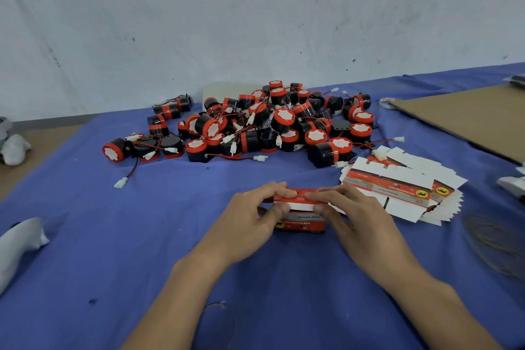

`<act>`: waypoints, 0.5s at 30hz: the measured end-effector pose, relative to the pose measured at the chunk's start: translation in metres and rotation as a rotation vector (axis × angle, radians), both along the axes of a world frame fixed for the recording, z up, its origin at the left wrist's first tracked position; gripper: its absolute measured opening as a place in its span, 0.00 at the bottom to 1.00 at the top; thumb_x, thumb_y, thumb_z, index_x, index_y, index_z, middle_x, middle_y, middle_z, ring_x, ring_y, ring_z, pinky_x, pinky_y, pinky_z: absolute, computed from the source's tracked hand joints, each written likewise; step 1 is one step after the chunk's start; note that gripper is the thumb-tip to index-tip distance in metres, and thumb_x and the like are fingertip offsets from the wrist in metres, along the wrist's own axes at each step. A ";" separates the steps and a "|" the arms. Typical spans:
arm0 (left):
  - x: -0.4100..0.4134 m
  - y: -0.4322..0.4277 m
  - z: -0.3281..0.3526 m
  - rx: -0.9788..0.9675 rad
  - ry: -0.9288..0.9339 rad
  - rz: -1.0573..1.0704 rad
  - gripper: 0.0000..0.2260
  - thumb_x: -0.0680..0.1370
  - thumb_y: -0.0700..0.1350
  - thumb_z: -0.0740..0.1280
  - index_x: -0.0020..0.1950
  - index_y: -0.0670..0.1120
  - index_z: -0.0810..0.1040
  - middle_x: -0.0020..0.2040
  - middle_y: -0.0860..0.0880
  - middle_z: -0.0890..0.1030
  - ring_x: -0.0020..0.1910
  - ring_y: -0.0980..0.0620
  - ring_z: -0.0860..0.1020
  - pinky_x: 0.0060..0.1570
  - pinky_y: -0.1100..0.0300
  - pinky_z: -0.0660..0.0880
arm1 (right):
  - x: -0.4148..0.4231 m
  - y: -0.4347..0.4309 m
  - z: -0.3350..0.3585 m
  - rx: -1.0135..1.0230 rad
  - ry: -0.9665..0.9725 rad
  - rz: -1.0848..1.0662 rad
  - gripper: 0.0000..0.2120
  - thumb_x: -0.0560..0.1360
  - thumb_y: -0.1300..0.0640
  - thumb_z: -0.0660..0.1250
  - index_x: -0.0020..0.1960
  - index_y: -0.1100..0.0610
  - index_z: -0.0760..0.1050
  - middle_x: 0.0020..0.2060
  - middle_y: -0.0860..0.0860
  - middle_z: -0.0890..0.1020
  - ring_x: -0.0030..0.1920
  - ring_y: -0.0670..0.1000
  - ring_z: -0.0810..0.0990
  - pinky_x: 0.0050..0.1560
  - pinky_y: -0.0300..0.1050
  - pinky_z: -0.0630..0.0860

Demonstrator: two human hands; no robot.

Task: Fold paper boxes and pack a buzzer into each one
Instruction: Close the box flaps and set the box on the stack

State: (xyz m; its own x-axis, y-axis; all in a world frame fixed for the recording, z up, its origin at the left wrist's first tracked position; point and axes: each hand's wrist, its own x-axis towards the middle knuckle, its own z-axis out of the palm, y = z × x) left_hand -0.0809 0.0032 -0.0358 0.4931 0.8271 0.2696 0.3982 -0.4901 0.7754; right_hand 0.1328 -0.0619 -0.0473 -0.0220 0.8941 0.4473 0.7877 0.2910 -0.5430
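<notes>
Right now both hands are closed around one red paper box (304,224). It stands on the blue-covered desk (170,221) between them. The left hand (255,216) pinches its left end and the right hand (349,216) its right end. The fingers lie over the red top flap and the thumbs press on the near face just below it. A white strip shows under the flap, so I judge the lid is not yet tucked in.

The main risk is the flap. Uneven pressure from the two hands could crease the thin card, or send the tab outside the wall rather than inside it. Squeezing the ends could also skew the box out of square. Whether a buzzer already sits inside cannot be seen, and closing an empty box would mean reopening it.

Beyond the fingertips lies the pile of buzzers (270,125), their red and black leads crossing. Pulling one out may drag its neighbours along. Just to the right of the right hand is the fanned stack of flat boxes (397,187), which a careless wrist could scatter.
</notes>
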 end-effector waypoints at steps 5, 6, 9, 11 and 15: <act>-0.001 0.000 -0.001 0.007 -0.028 -0.001 0.11 0.81 0.48 0.67 0.57 0.65 0.79 0.68 0.62 0.76 0.68 0.65 0.71 0.62 0.67 0.73 | -0.002 -0.001 0.001 0.009 0.000 -0.010 0.20 0.78 0.41 0.54 0.62 0.41 0.80 0.57 0.42 0.78 0.57 0.47 0.78 0.52 0.51 0.79; -0.001 0.000 -0.001 -0.004 -0.041 -0.003 0.11 0.81 0.47 0.68 0.57 0.64 0.80 0.68 0.61 0.76 0.68 0.65 0.72 0.62 0.67 0.73 | -0.002 -0.001 0.001 0.007 0.000 -0.007 0.18 0.79 0.42 0.56 0.62 0.41 0.80 0.57 0.43 0.78 0.57 0.47 0.78 0.52 0.51 0.79; -0.002 -0.001 -0.001 -0.048 -0.074 -0.024 0.14 0.80 0.43 0.69 0.56 0.63 0.82 0.68 0.61 0.76 0.68 0.65 0.71 0.62 0.64 0.75 | -0.001 -0.001 -0.002 0.018 -0.012 -0.010 0.12 0.80 0.50 0.63 0.61 0.42 0.80 0.57 0.43 0.78 0.57 0.47 0.77 0.52 0.50 0.79; -0.002 -0.002 -0.001 -0.060 -0.087 -0.036 0.14 0.80 0.41 0.69 0.56 0.62 0.83 0.67 0.63 0.76 0.69 0.67 0.70 0.61 0.65 0.75 | -0.001 0.000 -0.004 0.005 -0.010 -0.007 0.12 0.80 0.51 0.64 0.61 0.42 0.81 0.58 0.43 0.77 0.59 0.46 0.76 0.53 0.48 0.79; -0.004 -0.004 -0.002 -0.026 -0.052 -0.040 0.16 0.81 0.40 0.66 0.58 0.62 0.82 0.70 0.62 0.73 0.69 0.66 0.69 0.59 0.67 0.75 | -0.001 -0.002 0.000 -0.016 0.037 0.026 0.15 0.78 0.47 0.61 0.60 0.42 0.82 0.62 0.43 0.76 0.59 0.45 0.75 0.54 0.46 0.78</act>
State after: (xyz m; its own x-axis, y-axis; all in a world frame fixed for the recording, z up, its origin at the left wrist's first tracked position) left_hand -0.0845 -0.0008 -0.0377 0.5116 0.8143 0.2742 0.3372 -0.4839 0.8076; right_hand 0.1315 -0.0642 -0.0470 -0.0293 0.9006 0.4337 0.7591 0.3024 -0.5765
